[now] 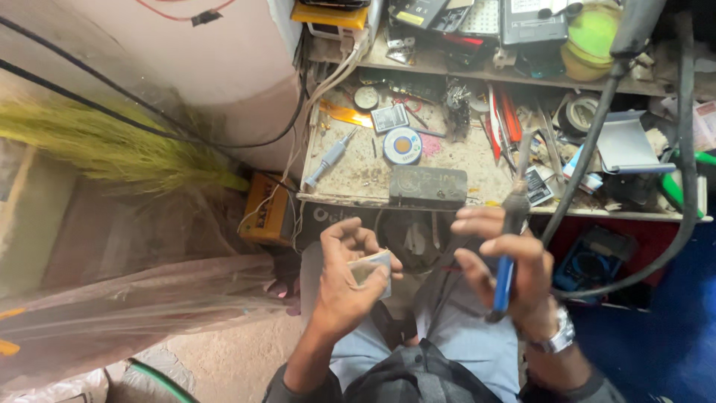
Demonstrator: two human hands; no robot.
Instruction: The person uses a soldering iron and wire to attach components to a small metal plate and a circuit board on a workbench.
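My left hand point(349, 277) is closed around a small flat pale piece point(371, 266), held in front of my lap, fingers curled over its top edge. My right hand point(509, 272) grips a soldering iron point(510, 239) with a blue handle, its dark shaft pointing up toward the bench. A metal watch point(556, 339) sits on my right wrist. The two hands are a short way apart, just below the front edge of a cluttered workbench point(358, 175).
On the bench lie a grey box point(428, 186), a round solder reel point(403, 145), a grey screwdriver point(328, 158), red-handled tools point(505, 123) and tape rolls point(578, 113). Thick black cables point(597, 142) hang at right. A broom point(112, 145) and a yellow device point(265, 211) are at left.
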